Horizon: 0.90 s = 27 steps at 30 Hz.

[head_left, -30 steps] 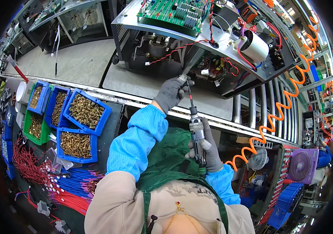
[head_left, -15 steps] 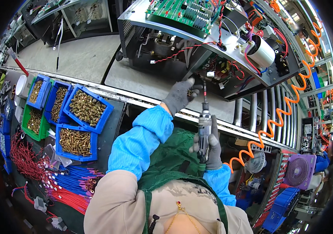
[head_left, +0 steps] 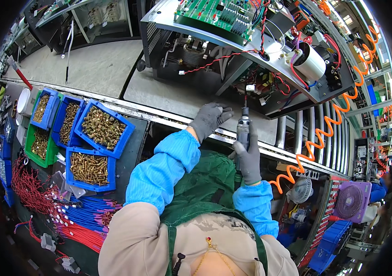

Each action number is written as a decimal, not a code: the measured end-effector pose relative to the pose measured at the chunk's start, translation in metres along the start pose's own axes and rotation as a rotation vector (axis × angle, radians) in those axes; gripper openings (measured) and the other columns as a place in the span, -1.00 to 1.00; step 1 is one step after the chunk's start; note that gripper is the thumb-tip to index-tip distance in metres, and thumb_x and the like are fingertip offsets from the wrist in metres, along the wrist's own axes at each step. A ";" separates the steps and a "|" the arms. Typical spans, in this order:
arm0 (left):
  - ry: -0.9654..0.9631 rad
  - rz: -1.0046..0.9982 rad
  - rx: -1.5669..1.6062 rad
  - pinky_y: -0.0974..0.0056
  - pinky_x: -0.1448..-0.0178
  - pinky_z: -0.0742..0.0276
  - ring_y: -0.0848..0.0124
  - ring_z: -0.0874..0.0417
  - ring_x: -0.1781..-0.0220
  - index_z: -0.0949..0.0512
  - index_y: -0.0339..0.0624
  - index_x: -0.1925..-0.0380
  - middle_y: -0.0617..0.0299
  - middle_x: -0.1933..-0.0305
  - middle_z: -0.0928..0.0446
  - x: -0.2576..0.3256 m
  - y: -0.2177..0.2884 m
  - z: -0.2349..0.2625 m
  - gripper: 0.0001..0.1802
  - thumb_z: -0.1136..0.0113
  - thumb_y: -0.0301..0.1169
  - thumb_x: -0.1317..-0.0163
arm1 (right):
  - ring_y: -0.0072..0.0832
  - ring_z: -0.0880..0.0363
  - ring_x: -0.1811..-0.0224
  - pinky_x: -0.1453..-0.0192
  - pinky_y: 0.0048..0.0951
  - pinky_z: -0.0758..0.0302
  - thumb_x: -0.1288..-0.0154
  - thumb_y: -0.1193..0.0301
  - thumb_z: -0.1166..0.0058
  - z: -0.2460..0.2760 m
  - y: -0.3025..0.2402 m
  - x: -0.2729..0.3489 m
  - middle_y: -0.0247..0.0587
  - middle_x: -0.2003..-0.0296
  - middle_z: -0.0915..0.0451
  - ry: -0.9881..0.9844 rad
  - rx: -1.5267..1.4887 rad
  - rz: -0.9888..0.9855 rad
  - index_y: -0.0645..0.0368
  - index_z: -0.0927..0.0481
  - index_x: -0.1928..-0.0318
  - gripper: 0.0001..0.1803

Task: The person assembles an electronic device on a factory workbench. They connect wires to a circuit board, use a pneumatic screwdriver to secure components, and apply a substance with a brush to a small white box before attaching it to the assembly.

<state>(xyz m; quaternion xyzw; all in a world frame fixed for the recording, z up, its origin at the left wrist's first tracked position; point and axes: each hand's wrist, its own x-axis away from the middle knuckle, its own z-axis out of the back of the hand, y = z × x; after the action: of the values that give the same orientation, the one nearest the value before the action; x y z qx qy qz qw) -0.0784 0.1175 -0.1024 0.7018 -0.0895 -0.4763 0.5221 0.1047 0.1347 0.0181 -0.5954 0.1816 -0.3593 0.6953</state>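
Note:
My right hand (head_left: pixel 249 158), in a grey glove, is wrapped round a grey pneumatic screwdriver (head_left: pixel 243 126). The tool points away from me, and its bit reaches the lower front opening of a metal equipment cabinet (head_left: pixel 196 34). Whether the bit sits on a screw is too small to tell. Left of the tool, my left hand (head_left: pixel 210 120) hovers apart from it before the cabinet, palm down and fingers curled. What those fingers hold, if anything, is hidden. A white connector (head_left: pixel 250 88) hangs near the bit.
Blue bins of brass-coloured screws (head_left: pixel 89 168) and a green bin (head_left: pixel 42 147) stand at the left, beside bundled blue wires (head_left: pixel 83 214) and red ones. A green circuit board (head_left: pixel 210 14) tops the cabinet. An orange coiled hose (head_left: pixel 318 147) runs above metal rollers (head_left: pixel 298 131) at the right.
The screwdriver has moved forward, its bit now at the cabinet opening. My left hand has drawn back from the bit's tip, slightly toward me. The cabinet has shifted slightly right.

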 end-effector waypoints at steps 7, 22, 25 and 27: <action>0.133 1.041 0.758 0.57 0.54 -0.37 0.59 -0.48 0.48 -0.47 -0.24 0.14 0.24 0.34 -0.53 -0.010 0.041 0.020 -0.75 0.00 -0.28 -0.38 | -0.49 -0.52 0.59 0.49 -0.39 -0.63 -0.27 0.24 0.03 -0.011 -0.012 0.003 -0.13 0.39 -0.49 -0.104 -0.627 -0.066 -0.13 0.14 -0.45 -0.18; 0.209 1.072 0.788 0.60 0.51 -0.41 0.59 -0.50 0.44 -0.52 -0.22 0.18 0.23 0.27 -0.55 -0.009 0.044 0.014 -0.78 -0.06 -0.30 -0.36 | -0.48 -0.52 0.61 0.51 -0.41 -0.63 -0.29 0.15 0.04 -0.023 -0.021 0.004 -0.12 0.43 -0.47 -0.080 -0.619 -0.066 -0.16 0.14 -0.44 -0.20; 0.167 1.041 0.815 0.64 0.55 -0.34 0.63 -0.44 0.47 -0.55 -0.22 0.14 0.28 0.33 -0.52 -0.007 0.032 0.019 -0.76 -0.11 -0.29 -0.33 | -0.46 -0.53 0.58 0.48 -0.39 -0.62 -0.22 0.13 -0.03 -0.013 -0.016 0.010 -0.11 0.40 -0.46 -0.129 -0.632 -0.080 -0.15 0.16 -0.45 -0.12; 0.305 1.082 0.989 0.64 0.56 -0.32 0.64 -0.41 0.48 -0.55 -0.21 0.13 0.30 0.37 -0.50 -0.013 0.036 0.021 -0.75 -0.12 -0.29 -0.32 | -0.44 -0.53 0.57 0.46 -0.37 -0.62 -0.15 0.12 -0.08 0.000 -0.019 0.029 -0.09 0.37 -0.46 -0.195 -0.535 -0.095 -0.13 0.18 -0.45 -0.05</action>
<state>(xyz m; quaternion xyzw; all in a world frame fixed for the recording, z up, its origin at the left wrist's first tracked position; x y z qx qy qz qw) -0.0878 0.0964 -0.0657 0.7709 -0.5526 0.0455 0.3136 0.1190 0.1132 0.0413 -0.7972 0.1740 -0.2720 0.5101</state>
